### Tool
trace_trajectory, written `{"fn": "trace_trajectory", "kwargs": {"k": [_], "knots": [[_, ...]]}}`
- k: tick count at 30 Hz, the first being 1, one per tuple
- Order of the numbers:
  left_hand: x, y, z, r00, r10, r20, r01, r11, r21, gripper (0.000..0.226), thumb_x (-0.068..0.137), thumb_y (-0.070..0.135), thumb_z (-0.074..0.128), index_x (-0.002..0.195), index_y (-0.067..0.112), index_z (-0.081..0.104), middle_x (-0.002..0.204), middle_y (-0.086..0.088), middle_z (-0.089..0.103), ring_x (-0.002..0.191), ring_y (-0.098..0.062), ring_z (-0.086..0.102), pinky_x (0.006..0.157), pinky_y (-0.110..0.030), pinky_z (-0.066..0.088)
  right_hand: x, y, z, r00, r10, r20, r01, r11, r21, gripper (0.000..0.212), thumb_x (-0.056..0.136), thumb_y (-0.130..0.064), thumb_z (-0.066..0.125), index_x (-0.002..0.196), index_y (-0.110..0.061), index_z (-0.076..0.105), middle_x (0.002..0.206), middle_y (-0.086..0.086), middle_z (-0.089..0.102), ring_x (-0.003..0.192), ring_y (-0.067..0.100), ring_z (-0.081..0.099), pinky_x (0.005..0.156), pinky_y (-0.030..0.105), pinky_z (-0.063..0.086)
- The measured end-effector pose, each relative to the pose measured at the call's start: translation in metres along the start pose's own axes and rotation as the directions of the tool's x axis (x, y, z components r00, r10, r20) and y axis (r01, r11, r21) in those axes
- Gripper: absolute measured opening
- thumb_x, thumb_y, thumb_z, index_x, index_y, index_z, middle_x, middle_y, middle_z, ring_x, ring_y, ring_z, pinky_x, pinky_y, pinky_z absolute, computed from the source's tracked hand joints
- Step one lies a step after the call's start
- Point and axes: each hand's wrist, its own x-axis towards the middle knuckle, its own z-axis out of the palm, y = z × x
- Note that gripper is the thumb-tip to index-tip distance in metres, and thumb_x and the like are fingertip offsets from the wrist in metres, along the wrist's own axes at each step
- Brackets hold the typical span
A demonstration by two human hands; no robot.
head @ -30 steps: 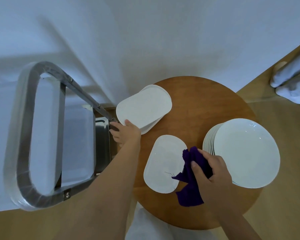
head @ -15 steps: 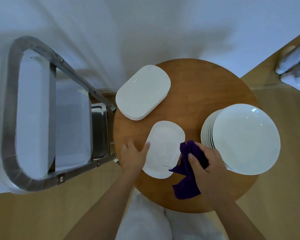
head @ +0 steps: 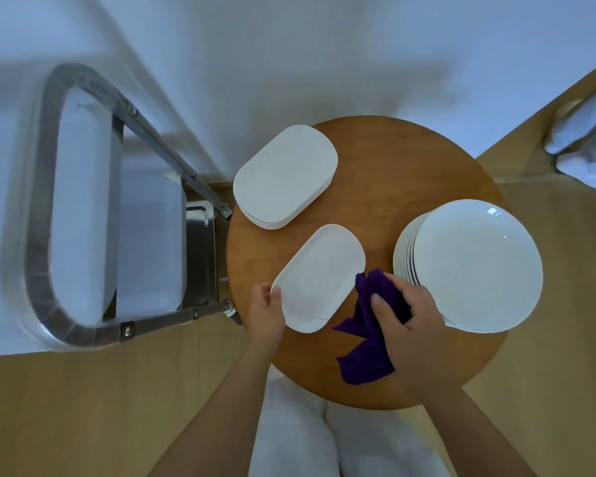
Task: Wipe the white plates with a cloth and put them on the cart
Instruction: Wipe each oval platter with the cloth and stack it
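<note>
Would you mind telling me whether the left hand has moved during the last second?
Yes. The left hand left the stacked rectangular white plates and now grips the single plate.

Restaurant or hotel service area, steel cart, stacked white plates, round wooden table

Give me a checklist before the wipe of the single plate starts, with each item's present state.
1. Left hand grips the plate at its edge: ok.
2. Right hand holds the cloth: ok.
3. Cloth on the plate: not ok, it lies beside the plate on the table.
4. Plate clear of both stacks: ok.
5. Plate sound: cannot tell, a dark line marks its near rim.
6. Cart tray free: cannot tell.
</note>
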Motion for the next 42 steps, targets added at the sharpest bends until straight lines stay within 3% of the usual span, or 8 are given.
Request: {"fn": "trace_trajectory", "kwargs": {"k": [7,15,19,23,28,34,38,42], "knots": [[-0.028,0.032,-0.027,0.990,-0.113,-0.083,0.074,0.925,-0.372,0.012,0.098,0.040,0.045,0.107,0.032,0.049,0.105,0.006,0.058,0.102,-0.018,0.058,0.089,-0.038,0.053,-0.016,-0.014,-0.010,0.999,-0.032,0.030,0.028,0.990,0.138,0.031,0.089,-0.029,0.060,0.116,-0.038,0.049,0.096,-0.026,0.052,0.088,0.002,0.054,0.062,0.010,0.043],[-0.094,0.069,-0.089,0.997,-0.072,0.012,0.065,0.814,-0.577,0.038,0.098,0.048,0.041,0.126,0.025,0.050,0.122,-0.008,0.061,0.110,-0.031,0.059,0.083,-0.048,0.056,-0.022,-0.064,-0.060,0.922,-0.202,-0.331,0.307,0.902,0.304,0.030,0.083,-0.032,0.065,0.110,-0.029,0.052,0.089,-0.027,0.057,0.084,-0.016,0.054,0.056,0.004,0.045],[-0.134,0.092,-0.102,0.998,-0.001,0.057,0.039,0.731,-0.682,0.033,0.095,0.055,0.038,0.103,0.031,0.059,0.109,-0.002,0.068,0.103,-0.028,0.063,0.076,-0.040,0.056,-0.018,-0.091,-0.066,0.885,-0.322,-0.337,0.389,0.909,0.151,0.023,0.087,-0.027,0.063,0.107,-0.034,0.055,0.094,-0.023,0.059,0.086,-0.006,0.056,0.065,0.008,0.041],[-0.160,0.109,-0.104,0.986,0.155,-0.060,-0.152,0.693,-0.704,0.026,0.095,0.048,0.044,0.099,0.026,0.057,0.122,-0.006,0.062,0.118,-0.029,0.057,0.100,-0.050,0.045,-0.007,-0.116,-0.060,0.803,-0.522,-0.289,0.445,0.846,-0.293,0.029,0.089,-0.024,0.060,0.115,-0.012,0.058,0.109,0.005,0.057,0.100,0.020,0.051,0.071,0.025,0.038],[-0.182,0.125,-0.105,0.941,0.321,-0.104,-0.306,0.683,-0.663,0.032,0.099,0.043,0.038,0.091,0.023,0.061,0.064,0.014,0.065,0.058,0.004,0.062,0.048,-0.012,0.049,-0.007,-0.140,-0.047,0.797,-0.559,-0.230,0.420,0.785,-0.455,0.032,0.095,-0.027,0.048,0.120,-0.009,0.053,0.115,0.010,0.054,0.105,0.024,0.045,0.077,0.030,0.038],[-0.186,0.139,-0.112,0.921,0.360,-0.150,-0.366,0.667,-0.648,0.027,0.099,0.043,0.041,0.085,0.033,0.062,0.067,0.019,0.069,0.061,0.005,0.064,0.055,-0.017,0.050,-0.031,-0.160,-0.026,0.759,-0.647,-0.075,0.592,0.733,-0.336,0.033,0.097,-0.031,0.040,0.125,-0.015,0.049,0.118,0.003,0.049,0.103,0.018,0.044,0.077,0.024,0.036],[-0.186,0.145,-0.115,0.915,0.369,-0.160,-0.375,0.636,-0.675,0.038,0.099,0.041,0.039,0.099,0.016,0.068,0.082,0.003,0.074,0.079,-0.009,0.070,0.060,-0.018,0.054,-0.072,-0.158,-0.007,0.619,-0.785,-0.035,0.731,0.592,-0.340,0.025,0.089,-0.025,0.051,0.110,-0.013,0.060,0.101,0.004,0.061,0.083,0.017,0.056,0.071,0.027,0.051],[-0.190,0.140,-0.117,0.941,0.310,-0.133,-0.306,0.618,-0.724,0.040,0.098,0.042,0.042,0.092,0.010,0.065,0.072,-0.005,0.071,0.065,-0.014,0.068,0.052,-0.021,0.053,-0.092,-0.148,-0.005,0.518,-0.855,0.016,0.803,0.480,-0.355,0.022,0.078,-0.024,0.059,0.098,-0.020,0.065,0.087,-0.007,0.063,0.072,0.011,0.058,0.058,0.017,0.051]]}}
